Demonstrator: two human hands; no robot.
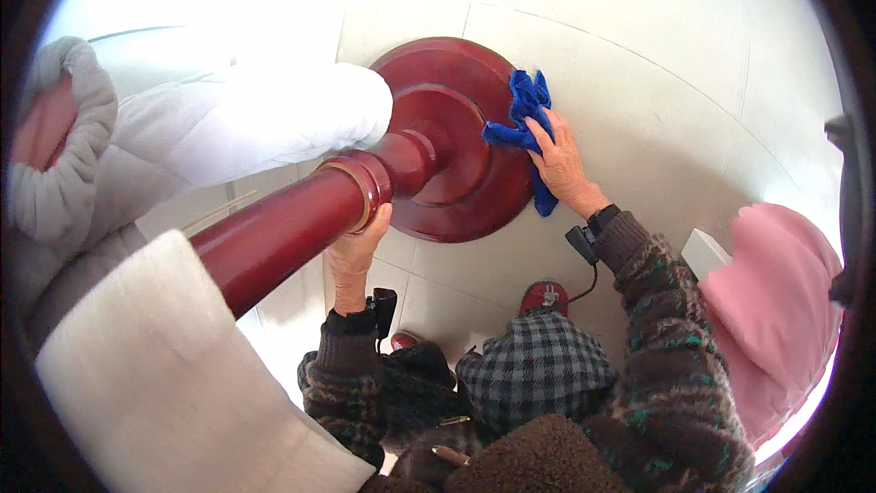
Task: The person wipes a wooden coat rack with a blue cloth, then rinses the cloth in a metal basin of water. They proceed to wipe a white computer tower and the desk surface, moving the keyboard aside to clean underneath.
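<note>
A dark red, glossy turned pedestal column (287, 236) slants up from the lower left to its wide round base (438, 58) on the tiled floor. My left hand (356, 253) grips the column just under its ringed collar, the thumb against the ring and the other fingers hidden behind. At the right edge of the round base, my right hand (562, 164) presses a blue cloth (525, 106) against the rim. Part of the cloth hangs below the fingers, beside the base.
White and grey quilted fabric (171, 130) lies to the left of the column. Cream fabric (185, 370) covers the column's near end. Pink fabric (773, 315) and a white box-like object (705, 253) are at the right. My red shoes (545, 296) stand on the floor below the base.
</note>
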